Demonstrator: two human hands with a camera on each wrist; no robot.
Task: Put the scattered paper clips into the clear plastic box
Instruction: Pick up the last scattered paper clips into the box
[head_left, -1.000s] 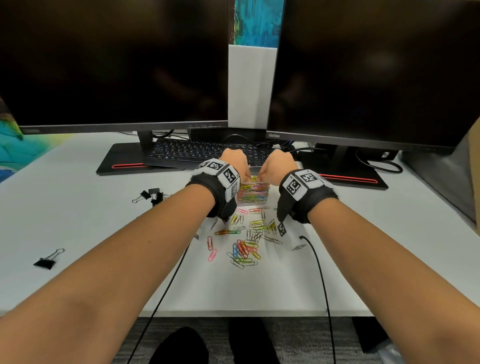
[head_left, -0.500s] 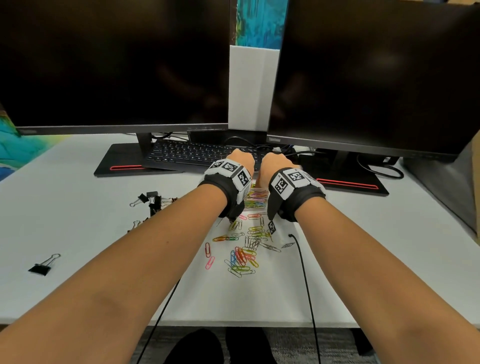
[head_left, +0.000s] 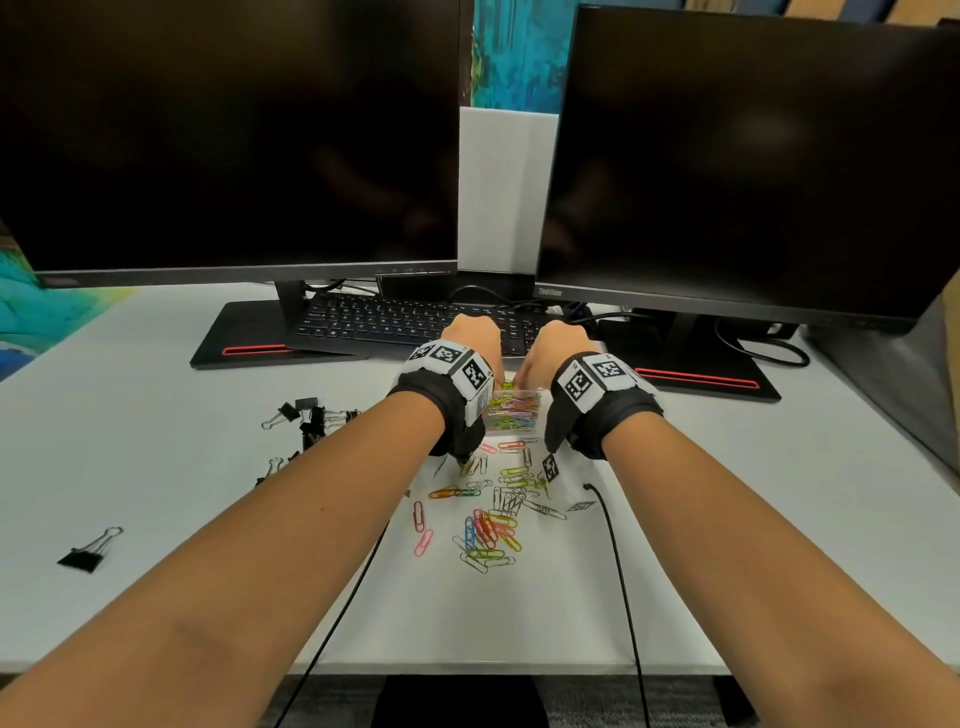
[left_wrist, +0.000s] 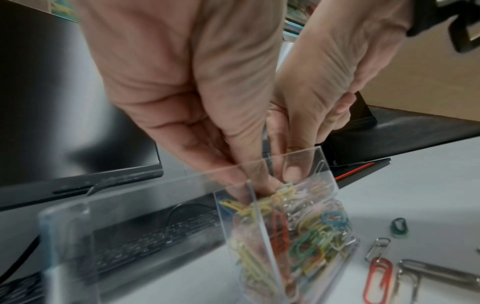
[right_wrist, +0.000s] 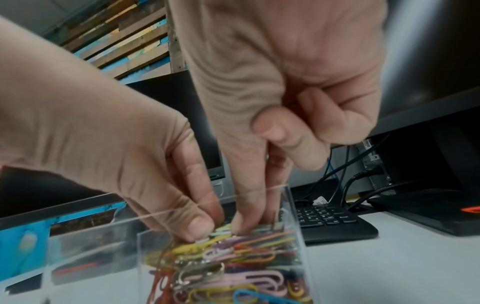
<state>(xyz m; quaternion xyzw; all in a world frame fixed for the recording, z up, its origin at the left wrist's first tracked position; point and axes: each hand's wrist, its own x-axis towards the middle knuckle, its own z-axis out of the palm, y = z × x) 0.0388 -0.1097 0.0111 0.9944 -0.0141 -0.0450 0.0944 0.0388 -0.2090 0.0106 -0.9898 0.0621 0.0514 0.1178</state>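
On the white desk two dark monitors stand at 11 and 1 o'clock, with a black keyboard between their stands at 12 o'clock.

The clear box stands near the middle of the desk, just in front of the keyboard, and it is almost full of coloured clips. Both hands are over its open top. The left hand reaches into the box at its 10 o'clock side; its fingertips are pressed together on a pale clip at the top of the pile. The right hand comes in at 2 o'clock; its thumb and forefinger point down into the box and touch the clips, and the other fingers are curled into the palm. I cannot tell if it really holds a clip.

More loose clips lie scattered on the desk at 6 o'clock from the box, near it. A heap of black binder clips lies at 9 o'clock, and one single binder clip lies well apart at 8 o'clock.
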